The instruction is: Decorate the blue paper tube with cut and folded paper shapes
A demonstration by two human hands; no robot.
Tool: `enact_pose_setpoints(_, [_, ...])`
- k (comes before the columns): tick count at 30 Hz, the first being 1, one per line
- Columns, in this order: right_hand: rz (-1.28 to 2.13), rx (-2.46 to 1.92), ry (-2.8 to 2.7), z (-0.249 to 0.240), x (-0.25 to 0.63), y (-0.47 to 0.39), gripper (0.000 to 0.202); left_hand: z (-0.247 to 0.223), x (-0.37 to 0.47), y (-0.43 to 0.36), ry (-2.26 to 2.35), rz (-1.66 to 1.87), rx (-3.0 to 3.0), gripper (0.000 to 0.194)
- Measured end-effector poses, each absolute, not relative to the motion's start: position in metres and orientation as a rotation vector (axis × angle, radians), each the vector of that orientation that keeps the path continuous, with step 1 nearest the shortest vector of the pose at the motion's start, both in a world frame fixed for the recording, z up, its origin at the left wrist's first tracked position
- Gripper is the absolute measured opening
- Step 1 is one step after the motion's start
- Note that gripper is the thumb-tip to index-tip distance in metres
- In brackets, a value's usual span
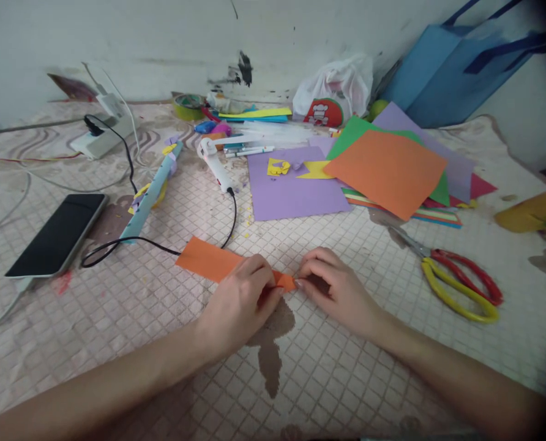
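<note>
From where I stand, a dark-screened phone [55, 236] lies at the far left of the patterned cloth on the worktop [130, 318], a white cable running from its near end. Behind it, a white power strip [102, 136] has a black plug and a white adapter pushed into it. Just right of the phone, a light blue paper strip [150, 196] slants away, dotted with yellow and lilac paper bits. A roll of yellow-green tape [181, 111] rests near the wall.

Next comes a white glue gun [218, 170], its black cord trailing down towards the orange paper strip [206, 260]. That strip lies in front of the person, in the middle of the near area, its wide left part bare and its right end between the two hands. The left hand [240, 300] is over it, fingers pinching the paper near that end. Beyond, a purple sheet [295, 199] lies flat, with a few yellow and lilac scraps on it. The right hand [335, 288] comes in from the other side, thumb and forefinger nipped together on the very tip of the strip.

Farther back is a white plastic bag [360, 79] with a red print. An orange sheet [387, 171] tops a fanned pile of coloured paper. To its right and nearer, scissors [456, 309] with red and yellow handles lie well apart from the hands, and a blue bag [438, 73] leans at the wall behind. At the far right edge there's a yellow object [523, 209] I can't make out.
</note>
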State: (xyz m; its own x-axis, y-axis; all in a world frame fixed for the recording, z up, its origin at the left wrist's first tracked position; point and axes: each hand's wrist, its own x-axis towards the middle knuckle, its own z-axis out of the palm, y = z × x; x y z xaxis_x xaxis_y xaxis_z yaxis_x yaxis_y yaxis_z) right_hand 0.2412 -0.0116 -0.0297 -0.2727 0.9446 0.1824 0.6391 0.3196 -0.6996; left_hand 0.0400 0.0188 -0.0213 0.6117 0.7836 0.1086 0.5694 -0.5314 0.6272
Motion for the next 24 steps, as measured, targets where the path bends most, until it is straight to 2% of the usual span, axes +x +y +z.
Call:
enact_pose_setpoints(3, [0.658, -1.400, -2.031, -0.029, 0.239, -0.011, 0.011, -0.025, 0.038, 0.016, 1.085, 0.568, 2.277, 0.003])
enact_pose_setpoints(8, [0.647, -1.425, -2.061, -0.029, 0.237, -0.011, 0.009, -0.025, 0.032, 0.004, 0.966, 0.684, 2.505, 0.005])
enact_pose_setpoints(15, [0.654, -1.456, -2.068, -0.030, 0.237, -0.012, 0.009, -0.020, 0.027, -0.015, 0.600, 0.608, 2.924, 0.034])
enact_pose_setpoints(24, [0.669, -1.532, -2.079, -0.027, 0.234, -0.012, 0.013, -0.034, 0.026, -0.021, 0.726, 0.456, 3.040, 0.041])
